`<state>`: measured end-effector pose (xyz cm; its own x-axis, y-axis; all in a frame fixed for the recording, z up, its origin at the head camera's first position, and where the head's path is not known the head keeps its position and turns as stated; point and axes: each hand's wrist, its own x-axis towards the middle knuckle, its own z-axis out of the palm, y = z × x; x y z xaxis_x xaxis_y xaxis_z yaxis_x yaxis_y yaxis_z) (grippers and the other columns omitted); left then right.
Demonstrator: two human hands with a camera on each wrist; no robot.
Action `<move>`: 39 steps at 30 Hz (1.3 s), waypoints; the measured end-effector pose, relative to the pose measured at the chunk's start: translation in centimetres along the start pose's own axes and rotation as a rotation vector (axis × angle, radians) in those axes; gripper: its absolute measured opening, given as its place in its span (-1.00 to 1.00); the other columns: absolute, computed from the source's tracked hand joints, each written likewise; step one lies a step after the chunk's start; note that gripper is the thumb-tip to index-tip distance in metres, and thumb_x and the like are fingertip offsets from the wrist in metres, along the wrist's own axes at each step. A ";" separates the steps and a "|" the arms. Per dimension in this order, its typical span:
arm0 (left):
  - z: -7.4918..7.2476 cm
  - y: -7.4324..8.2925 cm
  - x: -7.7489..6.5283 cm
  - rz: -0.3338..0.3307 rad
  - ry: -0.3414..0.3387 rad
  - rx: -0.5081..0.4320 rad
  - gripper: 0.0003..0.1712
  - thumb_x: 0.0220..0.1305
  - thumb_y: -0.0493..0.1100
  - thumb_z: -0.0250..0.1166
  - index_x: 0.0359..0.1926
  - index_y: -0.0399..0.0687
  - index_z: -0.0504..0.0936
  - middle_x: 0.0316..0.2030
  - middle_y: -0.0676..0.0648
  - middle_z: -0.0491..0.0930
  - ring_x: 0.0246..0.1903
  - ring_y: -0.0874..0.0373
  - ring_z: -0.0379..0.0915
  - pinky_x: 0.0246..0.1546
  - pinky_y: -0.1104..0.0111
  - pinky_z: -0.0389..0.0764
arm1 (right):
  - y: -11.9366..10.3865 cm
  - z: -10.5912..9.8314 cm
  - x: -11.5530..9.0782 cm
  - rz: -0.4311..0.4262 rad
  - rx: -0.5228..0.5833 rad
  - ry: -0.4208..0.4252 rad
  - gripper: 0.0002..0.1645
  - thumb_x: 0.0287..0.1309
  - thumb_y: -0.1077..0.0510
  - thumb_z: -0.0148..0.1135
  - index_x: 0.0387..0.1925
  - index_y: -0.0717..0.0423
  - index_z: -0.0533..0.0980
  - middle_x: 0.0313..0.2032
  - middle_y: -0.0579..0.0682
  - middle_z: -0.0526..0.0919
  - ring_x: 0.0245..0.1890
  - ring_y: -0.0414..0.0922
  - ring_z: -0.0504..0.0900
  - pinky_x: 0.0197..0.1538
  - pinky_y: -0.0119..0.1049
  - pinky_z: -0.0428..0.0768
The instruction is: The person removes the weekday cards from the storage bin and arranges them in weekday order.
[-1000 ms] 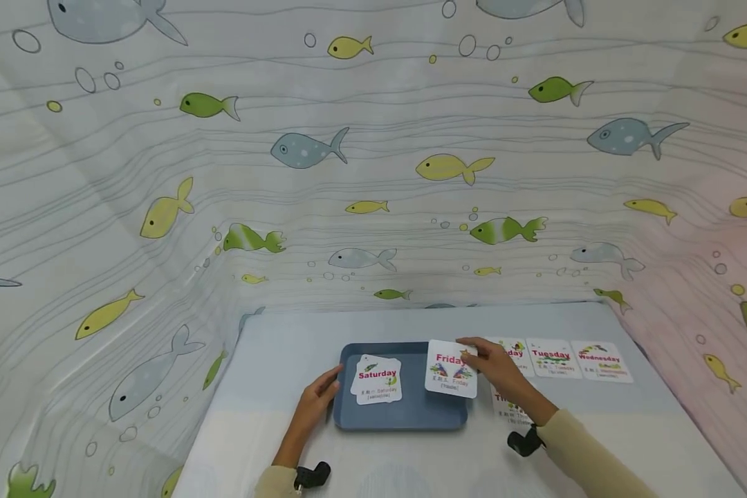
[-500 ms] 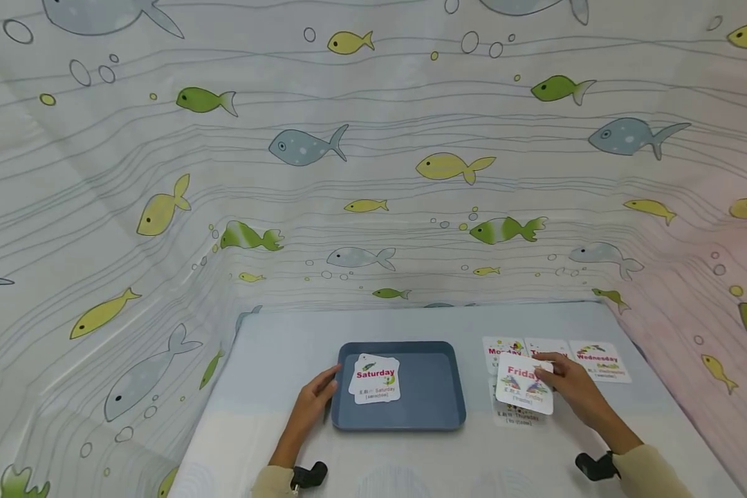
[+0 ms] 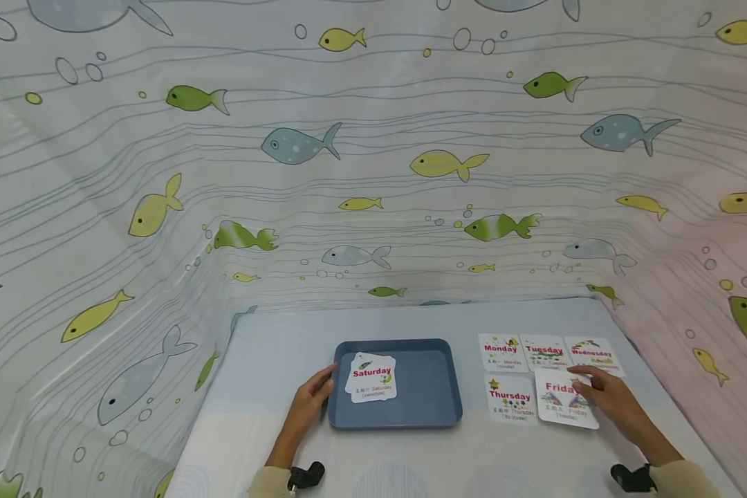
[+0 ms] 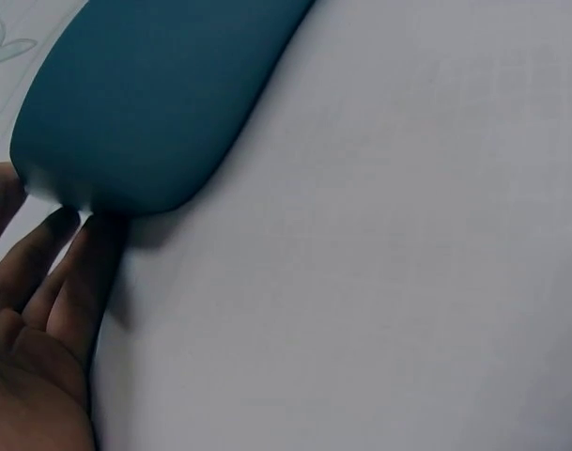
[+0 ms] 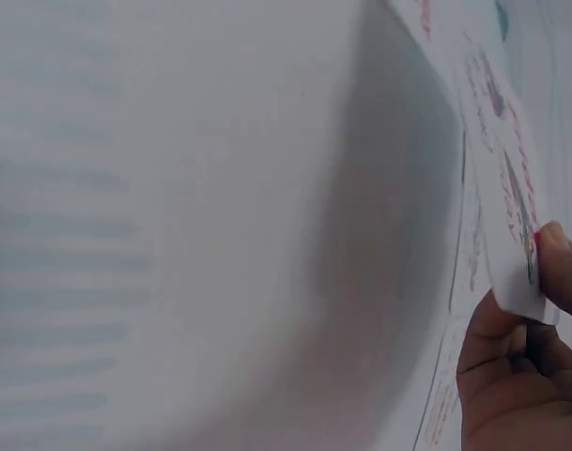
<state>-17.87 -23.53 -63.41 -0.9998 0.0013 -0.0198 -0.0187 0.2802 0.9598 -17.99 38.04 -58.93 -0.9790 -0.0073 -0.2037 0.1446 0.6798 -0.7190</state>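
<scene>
The head view shows the right hand (image 3: 613,401) holding the Friday card (image 3: 563,407) by its right side, just beside the Thursday card (image 3: 510,399) and in front of the Tuesday card (image 3: 544,351) and the Wednesday card (image 3: 590,350). Thumb and finger are pinched on it; the right wrist view shows a shadow below, so at least part of it is off the table (image 3: 373,460). The Monday card (image 3: 501,351) lies behind Thursday, starting the far row. The left hand (image 3: 308,398) rests its fingertips against the left rim of the tray (image 3: 423,384), fingers a little apart and fairly straight, not clamped on anything. In the tray, the Saturday card (image 3: 373,380) lies over another card (image 3: 349,383) whose word is hidden. The step in hand looks to be laying Friday second in the near row; the next move would call for squaring it with Thursday, lowering it flat without nudging its neighbours, then loosening the pinch.
</scene>
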 end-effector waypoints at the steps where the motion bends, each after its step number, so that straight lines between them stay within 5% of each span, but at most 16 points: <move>1: 0.0 0.0 0.0 -0.001 0.003 0.002 -0.54 0.48 -0.10 0.17 0.35 0.05 0.50 0.37 -0.02 0.45 0.45 0.00 0.25 0.30 0.54 0.38 | 0.2 -0.1 0.0 -0.007 0.000 0.003 -0.33 0.42 -0.12 0.14 0.33 0.26 0.38 -0.24 0.20 0.40 -0.23 -0.05 0.38 -0.33 -0.35 0.29; 6: 0.1 0.0 0.1 -0.007 0.014 0.015 -0.54 0.47 -0.08 0.18 0.34 0.09 0.50 0.37 0.00 0.46 0.44 0.00 0.26 0.33 0.47 0.38 | 0.9 -0.2 0.3 0.009 -0.038 0.024 -0.46 0.41 0.05 0.16 0.27 0.29 0.42 -0.40 0.00 0.26 -0.38 -0.15 0.29 -0.39 -0.30 0.19; 16: 0.1 0.1 0.5 0.015 0.004 0.001 -0.54 0.48 -0.09 0.17 0.35 0.03 0.50 0.38 -0.10 0.44 0.42 -0.06 0.29 0.25 0.54 0.44 | 1.3 0.2 1.3 0.026 -0.125 0.011 -0.43 0.42 -0.03 0.15 0.29 0.23 0.42 -0.07 0.26 0.54 -0.20 0.00 0.45 -0.25 -0.23 0.35; 22: 0.1 0.6 0.7 0.012 -0.010 -0.024 -0.53 0.48 -0.08 0.17 0.35 0.03 0.50 0.38 -0.08 0.43 0.43 -0.03 0.28 0.26 0.52 0.45 | 1.3 0.8 1.7 0.021 -0.168 0.046 -0.46 0.42 0.04 0.15 0.29 0.24 0.41 -0.02 0.35 0.59 -0.26 -0.02 0.54 -0.26 -0.24 0.44; 32: -0.1 0.5 0.5 0.029 0.006 -0.013 -0.53 0.48 -0.10 0.17 0.35 -0.03 0.50 0.37 -0.13 0.45 0.42 -0.08 0.29 0.17 0.64 0.42 | 0.7 1.9 1.9 0.033 -0.220 0.052 -0.48 0.34 0.08 0.23 0.24 0.22 0.41 -0.01 0.38 0.60 -0.24 0.04 0.58 -0.16 0.02 0.55; 39: 0.2 -0.2 0.2 0.010 0.010 -0.002 -0.54 0.47 -0.12 0.19 0.34 0.01 0.51 0.36 -0.11 0.45 0.41 -0.06 0.30 0.17 0.65 0.43 | 1.3 3.1 1.9 -0.057 -0.328 0.122 -0.82 0.26 0.22 0.28 -0.13 0.14 0.50 -0.27 0.18 0.48 -0.34 -0.03 0.47 -0.33 -0.23 0.40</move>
<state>-18.10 -23.42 -63.62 -1.0000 -0.0054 -0.0078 -0.0090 0.2784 0.9604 -19.19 36.61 -62.31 -0.9970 0.0218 -0.0746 0.0545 0.8803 -0.4713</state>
